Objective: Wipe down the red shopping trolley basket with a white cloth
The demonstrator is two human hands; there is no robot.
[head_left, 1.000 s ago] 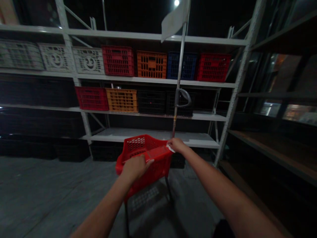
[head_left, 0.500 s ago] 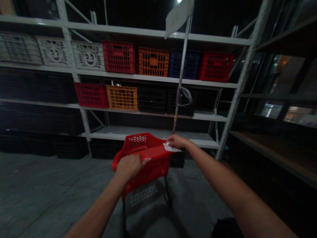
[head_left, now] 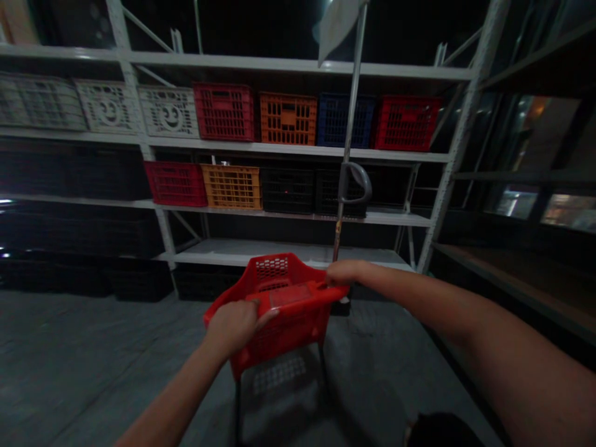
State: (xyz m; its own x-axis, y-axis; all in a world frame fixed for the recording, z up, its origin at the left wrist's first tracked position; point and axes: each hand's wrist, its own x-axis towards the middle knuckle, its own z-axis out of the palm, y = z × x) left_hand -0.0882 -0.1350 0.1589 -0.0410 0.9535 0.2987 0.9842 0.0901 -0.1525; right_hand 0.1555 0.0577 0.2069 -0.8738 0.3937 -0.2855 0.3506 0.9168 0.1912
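Observation:
A red plastic shopping cart (head_left: 291, 323) on dark legs stands in front of me, its basket facing the shelves. My left hand (head_left: 235, 323) is closed around the left part of its handle (head_left: 291, 297), thumb along the near side. At the cart's right corner, my right hand (head_left: 345, 273) is curled down by the foot of a metal pole (head_left: 351, 112). Its fingertips are mostly hidden, so what it grips is unclear. The pole bears a grey loop grip (head_left: 365, 186) and a pale sign (head_left: 339, 28). A small white bit shows under the rim below that hand.
A white metal rack (head_left: 288, 149) spans the view ahead, holding white, red, orange, blue, yellow and black crates. Black crates (head_left: 137, 276) sit low at the left. Another shelf unit (head_left: 521, 273) runs along the right side. Something dark (head_left: 440, 431) shows at the bottom edge.
The cart and pole have shifted slightly right in view. My right hand has turned over and curled downward, and the white crumpled piece at its fingers no longer shows there. My left hand stays on the handle.

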